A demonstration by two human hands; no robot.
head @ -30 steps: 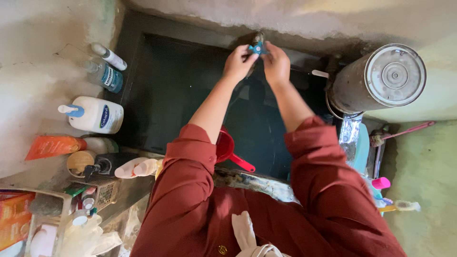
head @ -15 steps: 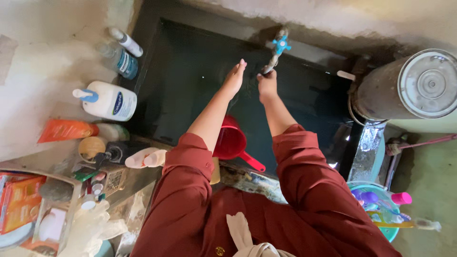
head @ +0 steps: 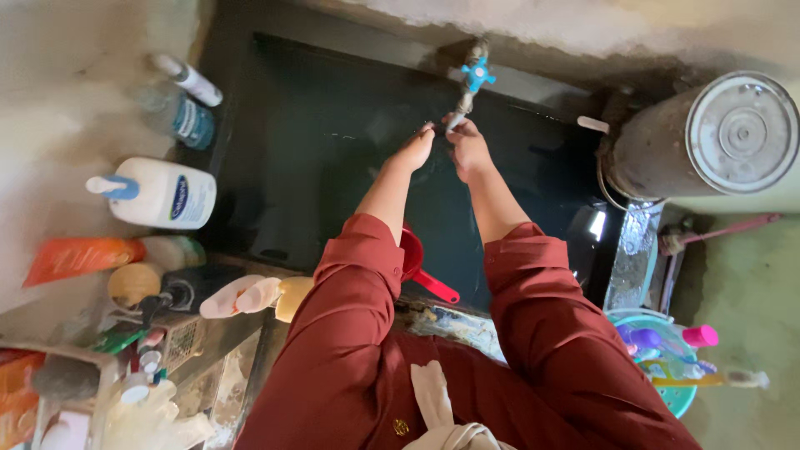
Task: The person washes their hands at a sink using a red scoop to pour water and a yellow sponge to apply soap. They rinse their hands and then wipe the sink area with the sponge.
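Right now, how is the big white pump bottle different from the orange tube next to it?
The pump bottle is white, fat and rounded, with a blue pump at one end; the tube is orange, flatter and tapers thin at one end. The bottle sits nearer the dark water tank than the tube. Both lie on the ledge left of the tank.

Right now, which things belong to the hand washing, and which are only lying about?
In use:
left hand
right hand
tap spout
blue tap handle
dark water tank

Lying about:
red dipper
white pump bottle
orange tube
metal drum
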